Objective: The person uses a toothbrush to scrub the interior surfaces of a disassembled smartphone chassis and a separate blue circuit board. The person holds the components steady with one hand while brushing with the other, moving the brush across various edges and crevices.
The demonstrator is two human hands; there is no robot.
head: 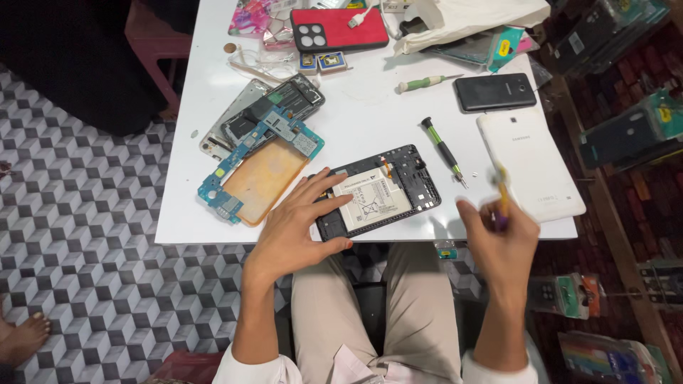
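Steadying opened tablet [380,192], battery [370,199] inside

On the white table [185,213]: a red phone case [338,28], a dark phone [494,92], a white back cover [530,163], two green-handled screwdrivers [442,151], a blue circuit board [274,139]. A bare foot [21,338] rests on the patterned floor [85,235].

Bare forearms out of rolled white sleeves [260,370], beige trousers [413,306] over the lap.
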